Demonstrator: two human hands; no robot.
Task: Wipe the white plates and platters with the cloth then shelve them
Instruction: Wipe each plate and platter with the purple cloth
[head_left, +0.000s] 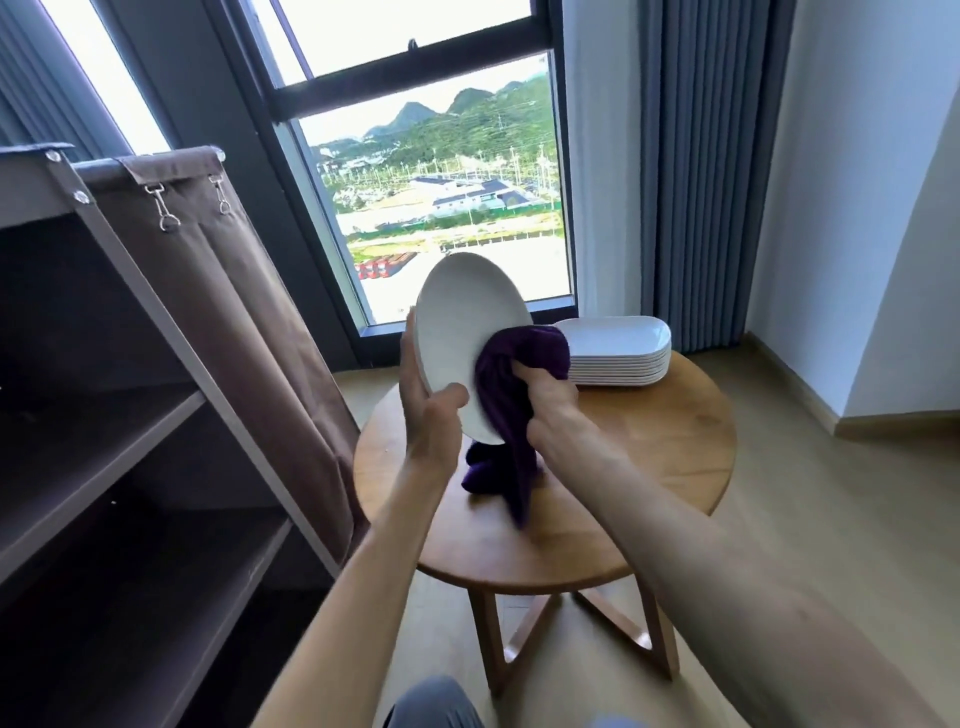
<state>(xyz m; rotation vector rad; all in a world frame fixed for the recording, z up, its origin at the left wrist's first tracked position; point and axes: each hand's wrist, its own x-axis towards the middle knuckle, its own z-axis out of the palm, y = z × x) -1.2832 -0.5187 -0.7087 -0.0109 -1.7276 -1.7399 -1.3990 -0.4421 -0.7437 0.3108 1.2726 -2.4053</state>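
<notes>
A round white plate (462, 322) is held tilted on edge above the round wooden table (649, 447). My left hand (431, 410) grips its lower left rim, thumb on the face. My right hand (550, 405) is closed on a purple cloth (511, 379) pressed against the plate's lower right face. The cloth's loose end hangs down and touches the tabletop. A stack of white rectangular platters (618, 351) sits at the table's far side, behind my right hand.
A brown fabric shelf unit (130, 395) with open shelves stands to the left, its curtain pulled aside. A tall window is straight ahead and grey curtains (711, 171) hang at the right. Wooden floor surrounds the table.
</notes>
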